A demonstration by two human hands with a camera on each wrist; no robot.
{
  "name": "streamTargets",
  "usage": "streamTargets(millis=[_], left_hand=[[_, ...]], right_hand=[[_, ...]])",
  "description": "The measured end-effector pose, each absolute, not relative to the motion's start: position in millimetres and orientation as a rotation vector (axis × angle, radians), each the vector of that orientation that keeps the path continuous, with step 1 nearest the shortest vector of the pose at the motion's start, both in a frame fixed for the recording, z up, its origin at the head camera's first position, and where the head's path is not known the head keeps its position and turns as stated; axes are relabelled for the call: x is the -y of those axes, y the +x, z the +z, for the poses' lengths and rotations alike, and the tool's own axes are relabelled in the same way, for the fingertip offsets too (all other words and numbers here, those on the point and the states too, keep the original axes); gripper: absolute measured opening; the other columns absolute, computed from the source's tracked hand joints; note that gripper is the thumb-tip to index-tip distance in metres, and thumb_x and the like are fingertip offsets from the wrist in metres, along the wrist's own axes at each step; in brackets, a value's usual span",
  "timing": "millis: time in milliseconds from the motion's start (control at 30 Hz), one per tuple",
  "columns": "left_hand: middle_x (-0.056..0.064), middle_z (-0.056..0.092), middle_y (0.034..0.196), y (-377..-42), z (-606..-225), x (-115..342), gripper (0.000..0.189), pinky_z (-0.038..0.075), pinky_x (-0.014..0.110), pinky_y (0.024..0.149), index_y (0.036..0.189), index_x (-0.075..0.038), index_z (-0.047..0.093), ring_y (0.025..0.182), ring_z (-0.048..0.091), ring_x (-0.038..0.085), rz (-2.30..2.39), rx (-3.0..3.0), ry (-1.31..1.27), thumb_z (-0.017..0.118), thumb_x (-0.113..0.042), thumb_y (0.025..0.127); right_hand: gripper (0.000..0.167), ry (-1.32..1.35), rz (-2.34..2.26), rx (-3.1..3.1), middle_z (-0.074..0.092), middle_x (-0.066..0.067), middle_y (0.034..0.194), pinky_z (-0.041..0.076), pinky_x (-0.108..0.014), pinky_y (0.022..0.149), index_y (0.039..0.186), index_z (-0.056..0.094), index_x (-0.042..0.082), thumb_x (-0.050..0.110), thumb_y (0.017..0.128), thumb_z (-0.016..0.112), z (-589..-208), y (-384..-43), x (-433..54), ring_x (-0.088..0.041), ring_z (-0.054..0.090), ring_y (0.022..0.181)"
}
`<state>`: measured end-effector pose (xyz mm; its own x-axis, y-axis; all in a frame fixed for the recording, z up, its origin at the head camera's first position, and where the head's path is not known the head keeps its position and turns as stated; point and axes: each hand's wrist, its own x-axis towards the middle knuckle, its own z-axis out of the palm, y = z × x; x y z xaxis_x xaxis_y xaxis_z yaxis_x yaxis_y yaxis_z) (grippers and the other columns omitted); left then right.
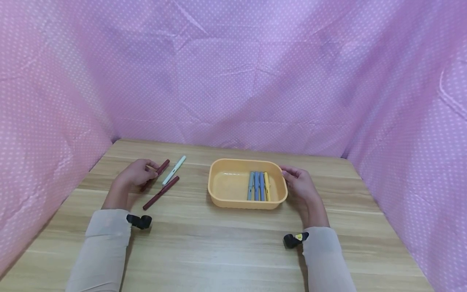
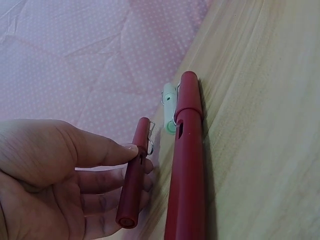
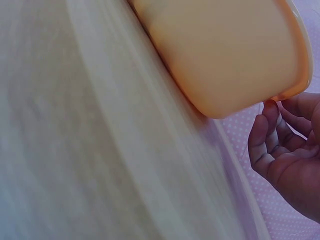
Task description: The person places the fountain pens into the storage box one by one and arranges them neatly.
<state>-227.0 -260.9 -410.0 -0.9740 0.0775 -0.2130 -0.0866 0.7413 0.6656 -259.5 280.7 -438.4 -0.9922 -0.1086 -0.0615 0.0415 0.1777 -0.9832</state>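
Tray (image 1: 228, 188), one, containing one grey pen (image 1: 250, 186), two blue pens (image 1: 256, 186), one yellow pen (image 1: 267, 186). Left of tray: one pale-green pen (image 1: 174, 170), two red pens (image 1: 161, 193), one pinched in left grip (image 1: 136, 172). Right grip (image 1: 303, 184) pinches tray's rim.

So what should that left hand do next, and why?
I'd probably carry the dark red pen over to the yellow tray: the left hand is pinching it, four pens lie side by side in there, there's bare space left of them, and the right hand touches the tray's right end.
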Motion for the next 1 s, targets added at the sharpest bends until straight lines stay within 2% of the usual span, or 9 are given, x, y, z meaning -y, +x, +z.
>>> streamTargets(millis=[267,500,767,1000], left_hand=[[0.025,0.063,0.113,-230.9,-407.9,263.8,0.036,0.055,0.032,0.072,0.135,0.009,0.054,0.094,0.06,0.03,1.047,-2.704,-0.002,0.053,-0.009,0.103],[0.024,0.064,0.108,-235.1,-405.2,264.8,0.043,0.056,0.032,0.068,0.135,0.011,0.051,0.087,0.062,0.028,1.041,-2.698,0.05,0.058,-0.005,0.095],[0.022,0.06,0.107,-240.4,-405.8,264.6,0.048,0.056,0.033,0.066,0.134,0.007,0.052,0.085,0.061,0.028,1.021,-2.685,0.037,0.067,-0.003,0.089],[0.022,0.061,0.109,-245.9,-408.5,270.4,0.045,0.056,0.033,0.067,0.133,0.005,0.054,0.086,0.06,0.027,1.004,-2.701,0.078,0.066,-0.005,0.091]], right_hand=[[0.038,-0.042,-1.995,-2.274,0.069,-0.008,0.119,0.057,-0.02,0.086,0.137,0.058,-0.007,0.013,0.105,0.058,-438.2,-260.5,-276.2,-0.008,0.066,0.1],[0.038,-0.067,-1.975,-2.305,0.071,-0.003,0.113,0.056,-0.018,0.079,0.137,0.058,-0.007,0.014,0.105,0.059,-438.0,-262.4,-275.8,-0.005,0.063,0.09],[0.039,-0.035,-1.974,-2.29,0.069,-0.009,0.121,0.057,-0.02,0.086,0.138,0.057,-0.007,0.014,0.105,0.058,-436.9,-262.5,-273.3,-0.008,0.065,0.1],[0.039,-0.074,-1.914,-2.369,0.071,0.001,0.106,0.052,-0.017,0.068,0.138,0.058,-0.007,0.015,0.105,0.059,-435.9,-263.8,-272.4,-0.004,0.058,0.078]])
